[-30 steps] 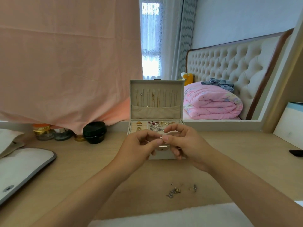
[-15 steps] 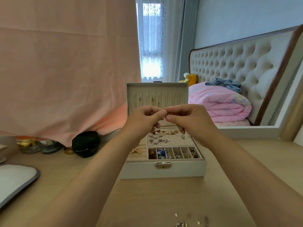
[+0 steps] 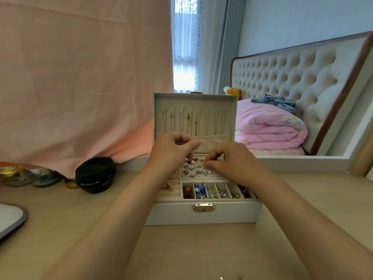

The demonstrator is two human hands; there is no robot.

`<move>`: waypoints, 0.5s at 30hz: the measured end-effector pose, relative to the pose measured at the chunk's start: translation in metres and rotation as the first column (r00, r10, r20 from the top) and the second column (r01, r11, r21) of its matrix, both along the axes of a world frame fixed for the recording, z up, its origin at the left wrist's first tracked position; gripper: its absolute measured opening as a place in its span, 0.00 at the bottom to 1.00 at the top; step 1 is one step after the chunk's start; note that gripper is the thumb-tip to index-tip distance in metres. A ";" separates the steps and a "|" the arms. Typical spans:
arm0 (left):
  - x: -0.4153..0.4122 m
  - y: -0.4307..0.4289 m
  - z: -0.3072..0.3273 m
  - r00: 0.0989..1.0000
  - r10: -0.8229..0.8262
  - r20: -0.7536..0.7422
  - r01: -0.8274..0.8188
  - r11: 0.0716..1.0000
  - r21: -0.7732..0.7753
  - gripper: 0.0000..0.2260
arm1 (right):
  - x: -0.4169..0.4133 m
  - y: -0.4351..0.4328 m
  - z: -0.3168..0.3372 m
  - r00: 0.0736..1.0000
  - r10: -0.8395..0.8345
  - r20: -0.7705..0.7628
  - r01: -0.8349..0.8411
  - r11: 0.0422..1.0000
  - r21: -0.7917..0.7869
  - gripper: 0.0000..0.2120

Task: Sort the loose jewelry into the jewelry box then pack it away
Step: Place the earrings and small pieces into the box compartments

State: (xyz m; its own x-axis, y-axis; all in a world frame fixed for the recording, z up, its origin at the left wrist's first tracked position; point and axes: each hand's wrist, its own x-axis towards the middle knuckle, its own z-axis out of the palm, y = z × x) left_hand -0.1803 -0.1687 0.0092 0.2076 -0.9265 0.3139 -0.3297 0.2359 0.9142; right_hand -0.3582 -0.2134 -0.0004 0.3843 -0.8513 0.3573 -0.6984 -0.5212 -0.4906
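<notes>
- Jewelry box (image 3: pixel 171 214) sits centre frame on the bench (image 3: pixel 60 219), lid (image 3: pixel 232 118) up — necklaces (image 3: pixel 188 122) hanging inside.
- Left hand (image 3: pixel 171 150) is above the box's back, fingers curled, thumb to forefinger; cannot tell if it grasps anything.
- Right hand (image 3: pixel 230 160) has its fingertips pinched over the stud panel (image 3: pixel 193 172) — what they hold is too small to tell.

A pale wooden counter (image 3: pixel 60 215) spreads beneath the right grip (image 3: pixel 232 161). Behind and left of the grip hangs a broad pink cloth (image 3: pixel 80 77). Straight beyond it, daylight glows through a lace-curtained window (image 3: pixel 184 57), with a grey drape (image 3: pixel 224 47) alongside. To the grip's right, farther back, a cream tufted headboard (image 3: pixel 292 73) stands against a pale wall (image 3: pixel 302 17), with a folded pink quilt (image 3: pixel 268 128) before it.
</notes>
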 end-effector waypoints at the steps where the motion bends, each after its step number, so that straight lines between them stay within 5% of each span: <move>1: 0.000 -0.001 0.000 1.000 0.007 0.003 -0.007 1.000 -0.006 0.04 | 0.001 0.001 0.000 1.000 0.005 -0.024 -0.005 1.000 -0.003 0.03; 8: 0.000 -0.002 -0.001 0.998 -0.034 -0.059 0.035 0.999 0.011 0.05 | 0.002 0.002 0.003 0.990 0.019 -0.139 -0.027 0.998 -0.059 0.02; 15: 0.000 0.001 0.000 0.995 -0.054 -0.082 0.056 0.998 0.029 0.06 | -0.003 0.003 0.009 0.986 0.126 -0.105 -0.121 0.991 0.053 0.05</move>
